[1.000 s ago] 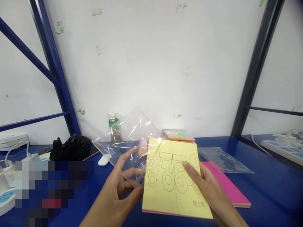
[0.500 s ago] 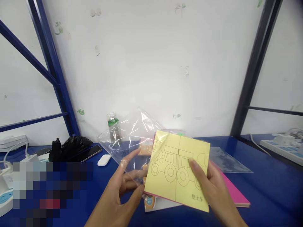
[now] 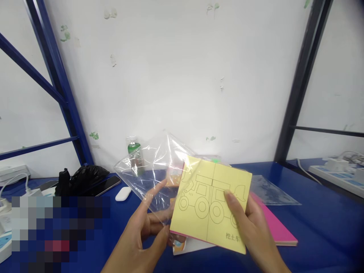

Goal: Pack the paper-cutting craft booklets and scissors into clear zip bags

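Note:
My right hand (image 3: pixel 251 223) grips a thin stack of square paper sheets (image 3: pixel 196 223), thumb on top. The uppermost sheet is yellow, printed with a line-drawn digger, a centre line and a few characters; a pink edge shows beneath. My left hand (image 3: pixel 148 227) pinches the edge of a clear plastic bag (image 3: pixel 159 155), its index finger stretched along the film. The upper left part of the stack lies under or inside the film; I cannot tell which. Behind the sheets, a bright pink pad (image 3: pixel 280 227) and an orange-and-white printed sheet (image 3: pixel 179 244) lie on the table, partly covered.
On the blue table (image 3: pixel 96 231) are a white earbud case (image 3: pixel 123 193), a phone (image 3: pixel 109 185) and a black plastic bag (image 3: pixel 82 178). A green-labelled bottle (image 3: pixel 135 153) stands by the wall. Another clear sleeve (image 3: pixel 270 191) lies right; power strips (image 3: pixel 338 174) sit at both sides.
The paper stack has shifted slightly left, toward the plastic bag and my left hand. Both hands keep their holds. The whole view has turned a little.

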A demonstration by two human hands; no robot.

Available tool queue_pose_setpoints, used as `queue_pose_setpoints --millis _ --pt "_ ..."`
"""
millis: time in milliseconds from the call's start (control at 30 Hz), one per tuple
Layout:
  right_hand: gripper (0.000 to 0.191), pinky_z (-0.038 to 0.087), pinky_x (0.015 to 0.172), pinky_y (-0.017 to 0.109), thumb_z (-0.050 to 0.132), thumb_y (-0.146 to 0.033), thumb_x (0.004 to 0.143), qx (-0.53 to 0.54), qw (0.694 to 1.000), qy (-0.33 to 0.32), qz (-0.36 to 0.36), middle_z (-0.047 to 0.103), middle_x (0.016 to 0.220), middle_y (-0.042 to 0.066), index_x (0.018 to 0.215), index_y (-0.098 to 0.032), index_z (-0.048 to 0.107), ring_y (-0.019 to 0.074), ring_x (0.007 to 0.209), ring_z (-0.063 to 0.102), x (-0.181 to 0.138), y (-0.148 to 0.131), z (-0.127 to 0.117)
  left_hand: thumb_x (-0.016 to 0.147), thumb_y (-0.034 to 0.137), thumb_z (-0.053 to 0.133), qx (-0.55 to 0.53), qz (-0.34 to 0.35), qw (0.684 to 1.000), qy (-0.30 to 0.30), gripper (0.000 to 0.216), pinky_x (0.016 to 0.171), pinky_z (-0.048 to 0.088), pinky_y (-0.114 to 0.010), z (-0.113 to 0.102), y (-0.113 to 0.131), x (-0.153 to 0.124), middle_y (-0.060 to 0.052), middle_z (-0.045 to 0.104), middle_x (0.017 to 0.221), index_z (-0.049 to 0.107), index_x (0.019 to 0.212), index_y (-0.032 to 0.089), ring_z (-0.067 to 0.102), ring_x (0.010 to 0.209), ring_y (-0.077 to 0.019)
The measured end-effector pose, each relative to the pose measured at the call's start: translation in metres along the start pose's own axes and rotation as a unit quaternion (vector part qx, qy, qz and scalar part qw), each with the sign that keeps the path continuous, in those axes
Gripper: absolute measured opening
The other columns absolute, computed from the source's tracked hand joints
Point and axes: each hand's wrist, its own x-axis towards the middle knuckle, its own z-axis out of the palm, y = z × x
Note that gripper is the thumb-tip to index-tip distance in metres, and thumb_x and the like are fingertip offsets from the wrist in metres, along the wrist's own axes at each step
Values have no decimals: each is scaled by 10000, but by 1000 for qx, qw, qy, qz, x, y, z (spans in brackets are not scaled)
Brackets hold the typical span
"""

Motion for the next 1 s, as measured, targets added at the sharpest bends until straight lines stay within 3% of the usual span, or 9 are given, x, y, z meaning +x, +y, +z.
queue_pose_setpoints --millis 133,367,633,1000 --pt "733 633 630 400 679 -673 848 3 1000 12 -1 786 1125 146 1411 -213 583 342 881 770 -1 0 3 868 562 676 15 -5 1000 0 934 751 525 -361 -2 -4 0 -110 781 1200 159 1604 309 744 872 -257" --pt "741 638 647 402 679 -665 855 5 1000 21 -23 771 1170 150 1428 -211 558 347 925 760 -3 0 4 903 538 641 -6 -1 999 -33 919 712 509 -333 -1 -7 2 -86 801 1102 85 1599 312 733 828 -236" --pt "710 645 690 421 685 -670 845 -5 998 35 -44 773 1180 130 1415 -256 594 349 960 752 -4 2 4 909 545 632 13 0 1000 -12 894 680 509 -322 2 -5 0 -79 808 1060 112 1598 309 719 797 -226" --pt "696 638 670 398 690 -636 857 -27 996 54 -67 766 1177 152 1403 -218 585 336 940 748 -4 5 3 902 486 629 35 -10 999 20 875 653 529 -311 12 0 -1 -52 830 956 128 1597 307 766 814 -244"
